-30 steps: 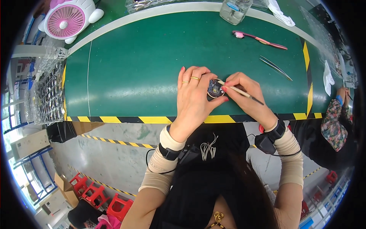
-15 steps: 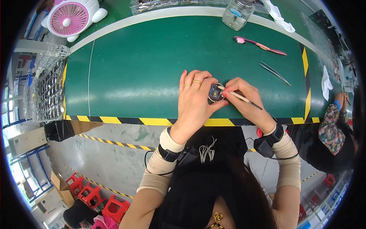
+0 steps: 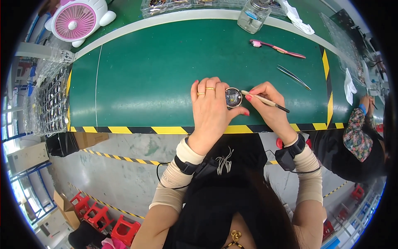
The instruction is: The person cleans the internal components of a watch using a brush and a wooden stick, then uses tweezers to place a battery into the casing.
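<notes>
Green rubbery work mat [image 3: 149, 79] covers the bench, edged with yellow-and-black hazard striping [image 3: 166, 130] along the near side. Left hand [image 3: 211, 110] rests on the mat near that striped edge, fingers curled around a small round dark-rimmed component [image 3: 233, 98], thumb under it and index finger over its top; two gold rings sit on the middle fingers. Component is pinched at the fingertips, just above the mat, about midway across the bench. Right hand [image 3: 267, 103] is closed in a pen grip on a thin wooden-handled tool with a dark tip end [image 3: 265, 101]; the pale end of the tool touches the component's face, the dark end sticks out to the right. Both hands are almost touching each other around the component. Fine detail inside the component is too small to tell.

Pink-headed toothbrush with a pink handle [image 3: 277, 48] lies on the mat well apart, up and right of the hands. Slim metal tweezers [image 3: 293, 76] lie right of the hands, between them and the toothbrush. Clear glass jar with a metal lid [image 3: 253, 15] stands at the far edge. White-and-pink desk fan [image 3: 78, 20] sits at the far left corner. Clear plastic tray of small dark parts [image 3: 52, 101] lies off the mat's left end. White crumpled cloth [image 3: 349, 86] sits at the right end, near another person in a floral sleeve [image 3: 354, 130].
</notes>
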Available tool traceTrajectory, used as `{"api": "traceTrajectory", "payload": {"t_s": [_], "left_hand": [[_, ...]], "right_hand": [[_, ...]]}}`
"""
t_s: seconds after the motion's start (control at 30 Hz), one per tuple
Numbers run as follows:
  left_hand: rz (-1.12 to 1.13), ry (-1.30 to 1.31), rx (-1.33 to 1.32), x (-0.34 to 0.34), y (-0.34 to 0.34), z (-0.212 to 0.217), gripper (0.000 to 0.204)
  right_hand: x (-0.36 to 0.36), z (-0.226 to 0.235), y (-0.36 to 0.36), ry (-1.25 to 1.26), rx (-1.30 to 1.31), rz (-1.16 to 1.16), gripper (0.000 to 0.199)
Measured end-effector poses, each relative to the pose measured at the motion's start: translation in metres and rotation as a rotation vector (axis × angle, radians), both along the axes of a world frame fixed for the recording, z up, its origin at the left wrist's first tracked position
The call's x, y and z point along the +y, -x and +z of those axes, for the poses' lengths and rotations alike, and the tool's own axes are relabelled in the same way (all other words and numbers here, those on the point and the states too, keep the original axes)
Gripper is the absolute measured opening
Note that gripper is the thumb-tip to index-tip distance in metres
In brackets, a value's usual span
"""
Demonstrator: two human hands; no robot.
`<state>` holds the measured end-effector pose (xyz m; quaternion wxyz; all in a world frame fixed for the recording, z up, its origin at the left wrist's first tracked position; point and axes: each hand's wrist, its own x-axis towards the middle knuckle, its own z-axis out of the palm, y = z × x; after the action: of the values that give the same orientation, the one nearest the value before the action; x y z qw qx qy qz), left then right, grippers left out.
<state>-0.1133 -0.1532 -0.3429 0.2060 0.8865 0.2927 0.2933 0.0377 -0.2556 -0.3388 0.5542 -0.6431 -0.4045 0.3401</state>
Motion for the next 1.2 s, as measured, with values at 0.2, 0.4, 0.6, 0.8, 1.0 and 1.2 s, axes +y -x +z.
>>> {"api": "traceTrajectory", "payload": {"t_s": [0.2,0.4,0.6,0.8,1.0,1.2], "left_hand": [[0.014,-0.02,0.009,-0.006,0.006,-0.003,0.062],[0.02,0.004,0.005,-0.009,0.006,-0.005,0.057],[0.013,0.015,0.004,-0.007,0.006,-0.006,0.057],[0.005,0.003,0.006,-0.007,0.006,-0.005,0.055],[0.005,-0.011,0.01,-0.008,0.005,-0.008,0.06],[-0.066,0.105,0.034,-0.007,0.015,0.004,0.065]], "right_hand": [[0.0,0.0,0.006,-0.006,-0.03,-0.018,0.01],[-0.005,0.005,0.008,-0.059,-0.253,0.134,0.009],[-0.001,0.003,0.007,-0.121,-0.374,0.132,0.01],[-0.001,0.003,0.007,-0.1,-0.337,0.14,0.009],[-0.003,0.005,0.006,-0.078,-0.346,0.152,0.01],[-0.003,0.003,0.007,-0.147,-0.449,0.164,0.013]]}}
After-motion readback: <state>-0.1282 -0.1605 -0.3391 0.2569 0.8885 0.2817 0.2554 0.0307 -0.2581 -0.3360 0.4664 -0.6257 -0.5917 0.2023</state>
